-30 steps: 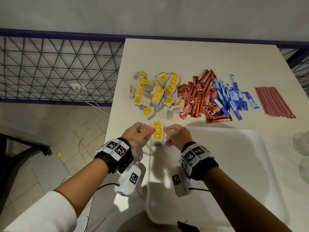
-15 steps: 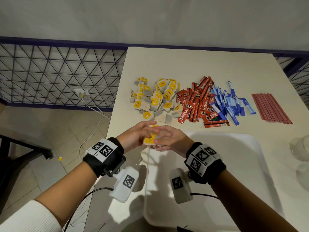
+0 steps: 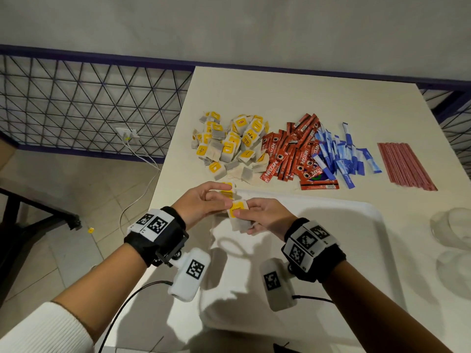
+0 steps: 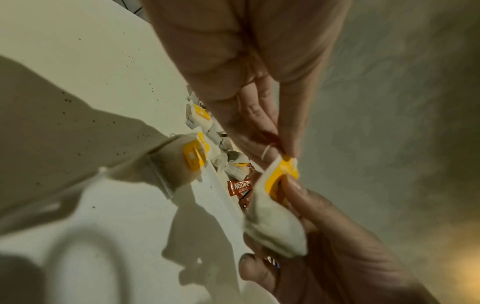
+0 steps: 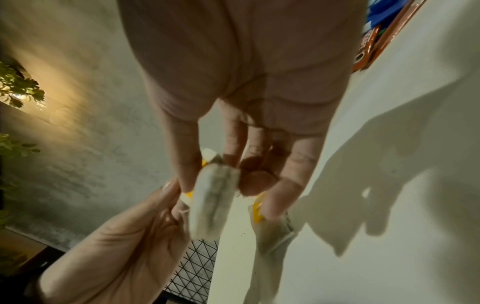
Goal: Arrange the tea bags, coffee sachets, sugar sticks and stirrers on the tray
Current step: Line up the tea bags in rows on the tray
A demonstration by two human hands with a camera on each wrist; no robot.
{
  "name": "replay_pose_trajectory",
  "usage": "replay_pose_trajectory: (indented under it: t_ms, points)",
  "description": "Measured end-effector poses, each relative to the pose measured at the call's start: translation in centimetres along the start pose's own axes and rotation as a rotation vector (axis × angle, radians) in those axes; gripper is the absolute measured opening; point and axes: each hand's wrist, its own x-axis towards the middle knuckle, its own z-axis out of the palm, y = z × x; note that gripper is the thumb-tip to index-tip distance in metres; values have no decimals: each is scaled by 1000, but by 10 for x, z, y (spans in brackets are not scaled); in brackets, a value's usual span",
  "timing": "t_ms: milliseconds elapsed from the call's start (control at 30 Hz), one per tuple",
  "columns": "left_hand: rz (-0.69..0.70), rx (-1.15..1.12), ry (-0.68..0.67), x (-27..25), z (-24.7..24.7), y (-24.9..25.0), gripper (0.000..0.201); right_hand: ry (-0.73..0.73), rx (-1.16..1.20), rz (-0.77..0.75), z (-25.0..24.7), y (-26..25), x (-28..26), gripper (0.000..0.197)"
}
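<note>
Fingertips of the right hand pinch a tea bag over the tray, while the left hand pinches its yellow tag just beside. A string probably links tag and bag; pulling the hands apart could snap it or tear the paper, spilling tea on the tray below.

matt white tray, paper tea bags (porous)

wall showing plain grey | tile floor lying beige | mesh fence running along it | white table standing against wall | cable trailing from socket
</note>
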Motion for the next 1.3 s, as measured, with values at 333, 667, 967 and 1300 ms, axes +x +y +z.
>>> replay_pose_trajectory:
  t_ms: [333,667,967,1300]
  points:
    - [57,-56,55,-17,12,-6,33,-157,-50,-51,-13,7,-8,16]
    - [-79,-334,270,-17,13,-34,14,20,19,-26,11,16,4,12]
    - [-199,86,130,-15,-18,-40,25,189,36,58,36,22,16,20]
    - [-251,192,65,-3,-33,-34,19,404,-237,47,39,26,45,23]
